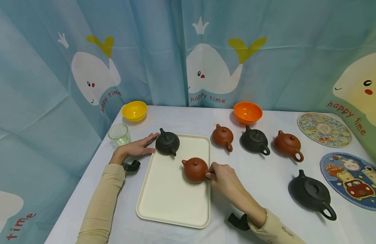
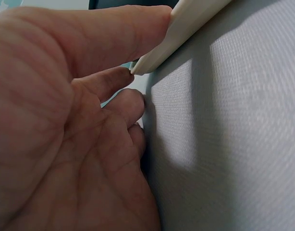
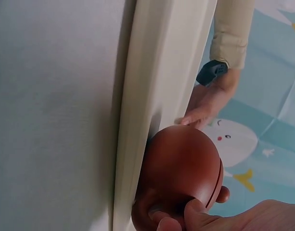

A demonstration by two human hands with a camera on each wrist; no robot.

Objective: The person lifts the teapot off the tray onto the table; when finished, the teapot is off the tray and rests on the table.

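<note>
My right hand [image 1: 224,178] pinches the handle of a reddish-brown teapot [image 1: 195,169], which is over the right half of the cream tray [image 1: 172,203], its spout toward the left. In the right wrist view, thumb and fingers close round the handle of that teapot [image 3: 183,166], just inside the tray's rim. A black teapot [image 1: 167,143] sits in the tray's far left corner. My left hand [image 1: 137,146] lies at that corner with fingers extended, the thumb at the rim. In the left wrist view the thumb of my left hand [image 2: 80,110] touches the tray's edge [image 2: 186,33].
Right of the tray stand two more reddish-brown teapots [image 1: 222,136] and two black ones [image 1: 310,189]. A yellow bowl [image 1: 134,111], a green-tinted glass [image 1: 119,134] and an orange bowl [image 1: 248,112] stand farther back. Two round mats [image 1: 324,129] lie at the right.
</note>
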